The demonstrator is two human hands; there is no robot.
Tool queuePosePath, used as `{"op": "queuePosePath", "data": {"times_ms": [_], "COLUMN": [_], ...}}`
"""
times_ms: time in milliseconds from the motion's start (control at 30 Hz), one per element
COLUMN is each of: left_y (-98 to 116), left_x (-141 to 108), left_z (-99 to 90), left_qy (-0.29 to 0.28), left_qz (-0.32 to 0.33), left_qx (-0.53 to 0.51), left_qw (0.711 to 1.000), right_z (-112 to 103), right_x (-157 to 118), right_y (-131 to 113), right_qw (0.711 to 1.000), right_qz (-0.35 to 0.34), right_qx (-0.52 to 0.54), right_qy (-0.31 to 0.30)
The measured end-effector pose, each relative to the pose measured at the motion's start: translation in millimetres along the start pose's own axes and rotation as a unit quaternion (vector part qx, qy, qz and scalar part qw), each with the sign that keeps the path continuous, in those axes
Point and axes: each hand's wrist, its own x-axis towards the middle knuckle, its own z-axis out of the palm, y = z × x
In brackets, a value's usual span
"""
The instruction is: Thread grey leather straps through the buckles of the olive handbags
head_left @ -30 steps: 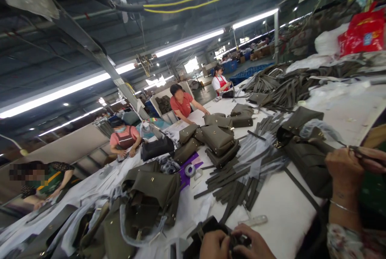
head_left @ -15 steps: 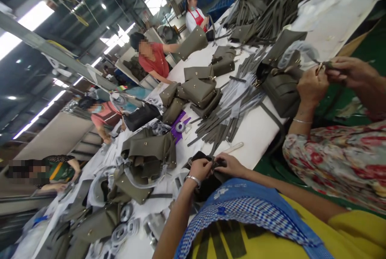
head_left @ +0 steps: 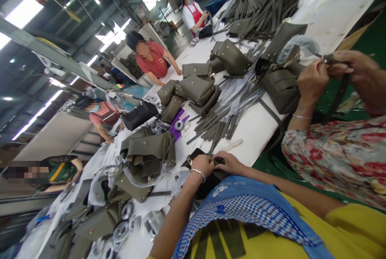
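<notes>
Both my hands are close together above my apron, at the table's front edge. My left hand (head_left: 202, 165), with a bracelet on the wrist, is closed on a dark strap piece of a dark handbag (head_left: 208, 182). My right hand (head_left: 229, 163) pinches the same dark strap piece from the other side; the fingertips hide most of it. A metal buckle (head_left: 189, 160) shows on the bag just left of my left hand. Beyond my hands lie a bundle of grey-green straps (head_left: 221, 120) and a pale slim tool (head_left: 233, 145).
A co-worker's hands (head_left: 328, 68) work on a strap at the right, beside an olive bag (head_left: 280, 88). Olive handbags (head_left: 150, 146) and wrapped rolls (head_left: 122, 231) cover the left of the white table (head_left: 256, 134). Several other people work along the far side.
My hands stay at the bag with small finger movements; the buckle shows more clearly. Across the table, the person in red has put down an olive bag. The right co-worker's strap now hangs down.
</notes>
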Motion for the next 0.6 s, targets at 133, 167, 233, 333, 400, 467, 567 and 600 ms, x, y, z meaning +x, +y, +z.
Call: {"op": "queuePosePath", "data": {"times_ms": [133, 167, 233, 333, 400, 467, 567, 600], "left_y": [4, 3, 1, -3, -4, -4, -5, -5], "left_x": [1, 1, 2, 6, 5, 2, -5, -7], "left_z": [5.0, 7.6, 14.2, 23.6, 26.1, 24.7, 19.5, 18.9], "left_qy": [-0.021, -0.028, -0.030, -0.006, 0.006, 0.015, 0.022, 0.023], "left_qz": [0.016, 0.014, 0.009, -0.012, -0.033, -0.050, -0.052, -0.041], "left_qx": [0.000, -0.007, -0.025, -0.050, -0.072, -0.088, -0.095, -0.100], "left_qw": [1.000, 0.999, 0.999, 0.999, 0.997, 0.995, 0.994, 0.994], "right_z": [4, 5, 7, 9, 8, 8, 7, 6], "right_x": [-4, -5, -6, -4, -2, -1, 0, 1], "right_y": [-4, -4, -1, 4, 6, 6, 7, 7], "right_qw": [1.000, 1.000, 0.999, 0.999, 0.999, 0.999, 0.999, 0.999], "right_qz": [0.008, 0.009, 0.015, 0.020, 0.025, 0.028, 0.036, 0.041], "right_qx": [-0.012, -0.019, -0.024, -0.021, -0.018, -0.017, -0.010, -0.010], "right_qy": [-0.016, -0.020, -0.026, -0.020, -0.018, -0.023, -0.025, -0.024]}}
